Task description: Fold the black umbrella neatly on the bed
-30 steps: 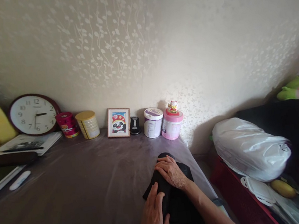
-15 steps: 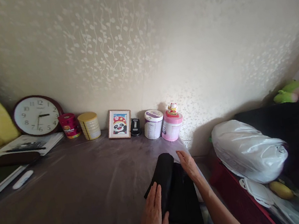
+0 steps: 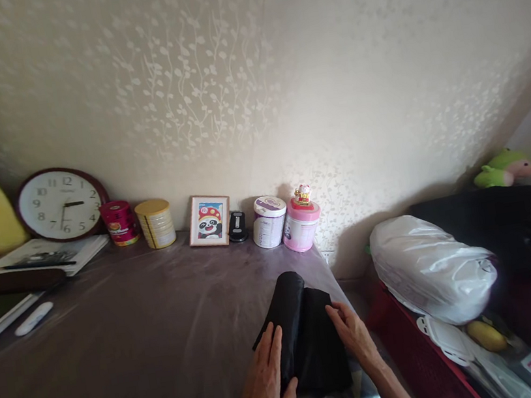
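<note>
A piece of black cloth (image 3: 321, 342) lies on the table near its right edge. Its left part is folded over into a thick, rounded roll (image 3: 287, 304), while the right part lies flatter. My left hand (image 3: 265, 377) rests on the roll's near left side, fingers stretched and thumb apart toward the right. At the cloth's right edge, my right hand (image 3: 353, 331) has its fingers bent, with the fingertips on the edge; their undersides are hidden.
Along the wall stand a clock (image 3: 61, 204), a magenta can (image 3: 119, 223), a yellow can (image 3: 156, 224), a framed panda picture (image 3: 209, 220), a white tub (image 3: 269, 223) and a pink tub (image 3: 301, 228). A stuffed white plastic bag (image 3: 431, 268) lies beyond the table (image 3: 141, 335).
My right hand has come down and nearer, from beside the cloth's far right corner to its right edge. My left hand stays on the roll. The view has shifted slightly.
</note>
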The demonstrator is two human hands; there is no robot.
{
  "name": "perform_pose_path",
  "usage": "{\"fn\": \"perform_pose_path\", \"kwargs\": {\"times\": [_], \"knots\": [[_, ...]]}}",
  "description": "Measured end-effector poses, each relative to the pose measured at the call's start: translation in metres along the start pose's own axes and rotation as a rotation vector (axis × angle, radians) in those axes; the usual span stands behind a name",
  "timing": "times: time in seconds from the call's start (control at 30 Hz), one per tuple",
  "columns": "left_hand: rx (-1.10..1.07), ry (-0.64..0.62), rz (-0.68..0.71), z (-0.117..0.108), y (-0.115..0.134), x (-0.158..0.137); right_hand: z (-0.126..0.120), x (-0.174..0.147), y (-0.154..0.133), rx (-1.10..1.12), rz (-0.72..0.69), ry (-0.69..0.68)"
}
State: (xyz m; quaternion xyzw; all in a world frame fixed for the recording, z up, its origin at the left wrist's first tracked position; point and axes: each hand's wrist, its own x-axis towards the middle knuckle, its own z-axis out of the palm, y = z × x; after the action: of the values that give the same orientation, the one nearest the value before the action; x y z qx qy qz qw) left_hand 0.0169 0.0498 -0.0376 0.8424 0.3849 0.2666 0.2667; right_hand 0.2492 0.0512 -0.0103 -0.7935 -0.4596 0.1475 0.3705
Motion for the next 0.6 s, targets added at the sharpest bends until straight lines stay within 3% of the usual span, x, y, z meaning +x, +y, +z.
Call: {"fn": "perform_pose_path", "kwargs": {"times": [0.23,0.33,0.6], "knots": [[-0.038,-0.143,-0.156,-0.003,0.005,-0.001,0.002,0.007,-0.005,0.126,-0.014,0.018],[-0.049,-0.161,-0.202,-0.002,0.005,-0.002,-0.001,0.007,-0.018,0.321,-0.051,-0.077],[0.017,-0.14,-0.168,0.007,-0.004,-0.002,0.02,0.01,-0.068,0.578,-0.069,-0.147]]}}
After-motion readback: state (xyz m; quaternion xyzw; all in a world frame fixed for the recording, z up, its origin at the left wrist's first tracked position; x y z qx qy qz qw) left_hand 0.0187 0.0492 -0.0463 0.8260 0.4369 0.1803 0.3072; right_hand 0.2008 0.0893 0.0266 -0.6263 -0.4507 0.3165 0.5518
